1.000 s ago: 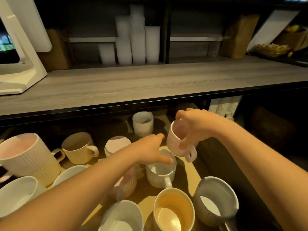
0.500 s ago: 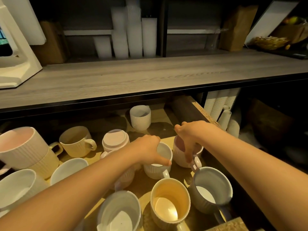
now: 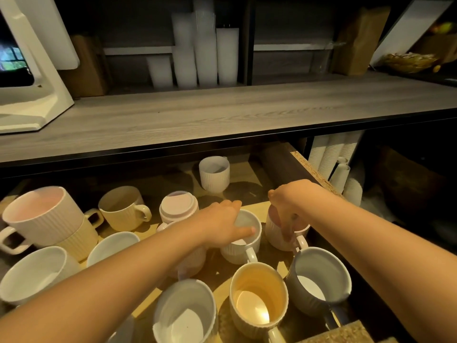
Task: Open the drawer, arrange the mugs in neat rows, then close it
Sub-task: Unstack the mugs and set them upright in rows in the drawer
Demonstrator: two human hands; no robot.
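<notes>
The drawer (image 3: pixel 312 167) under the counter stands open, full of ribbed mugs. My right hand (image 3: pixel 290 205) grips the rim of a pink mug (image 3: pixel 274 235) that rests upright on the drawer floor by the right wall, its handle toward me. My left hand (image 3: pixel 222 225) holds the rim of a white mug (image 3: pixel 243 250) just left of it, fingers over the far edge and a fingertip inside. In front stand a yellow mug (image 3: pixel 258 298), a grey mug (image 3: pixel 320 280) and a white mug (image 3: pixel 185 310). A lone white mug (image 3: pixel 214 173) sits at the back.
On the left are a pink mug stacked on a yellow one (image 3: pixel 47 216), a cream mug (image 3: pixel 122 207), an upside-down pink mug (image 3: pixel 178 206) and two white mugs (image 3: pixel 32 273). The wooden counter (image 3: pixel 222 112) overhangs the drawer's back. Stacked paper cups (image 3: pixel 332 157) stand right of the drawer.
My right hand lowered the pink mug from the air and set it down by the right wall. My left hand closed onto the white mug's rim.
</notes>
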